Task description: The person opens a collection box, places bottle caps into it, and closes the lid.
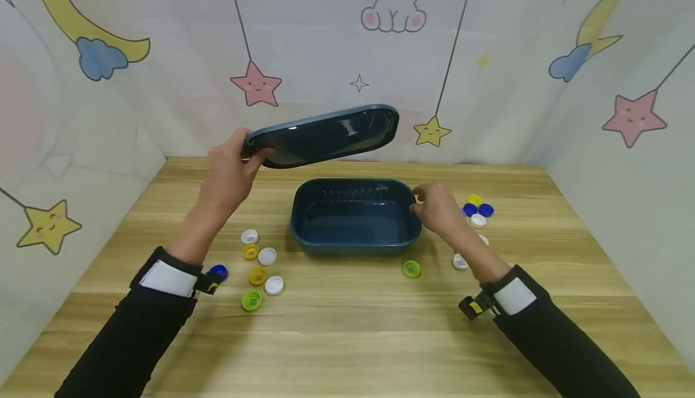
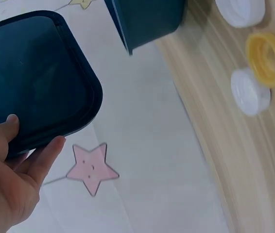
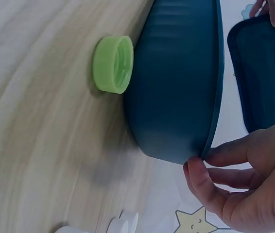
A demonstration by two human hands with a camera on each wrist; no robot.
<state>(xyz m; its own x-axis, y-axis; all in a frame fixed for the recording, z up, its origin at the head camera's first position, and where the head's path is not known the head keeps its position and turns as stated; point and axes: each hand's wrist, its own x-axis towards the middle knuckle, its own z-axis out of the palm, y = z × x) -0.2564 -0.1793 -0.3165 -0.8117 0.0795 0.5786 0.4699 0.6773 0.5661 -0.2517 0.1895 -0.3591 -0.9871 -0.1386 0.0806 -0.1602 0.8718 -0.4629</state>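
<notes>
A dark blue-green lid (image 1: pixel 331 135) is held up, tilted, above and behind a matching rectangular box (image 1: pixel 355 247). My left hand (image 1: pixel 230 166) grips the lid by its left end, the thumb on one face and fingers on the other, as the left wrist view also shows. On the table stands the box, its top uncovered and nothing visible inside. My right hand (image 1: pixel 440 208) pinches the box's right rim between thumb and fingers; in the right wrist view the fingertips (image 3: pixel 198 170) meet at that rim. A green bottle cap (image 1: pixel 411 269) lies just in front of the box.
Left of the box lie several caps, among them a white cap (image 1: pixel 274 285), a yellow cap (image 1: pixel 257 276), a green cap (image 1: pixel 251 300) and a blue cap (image 1: pixel 219 271). More caps, including a blue cap (image 1: pixel 485 210), lie beyond my right forearm. A patterned curtain (image 1: pixel 326 42) encloses the table (image 1: pixel 347 337).
</notes>
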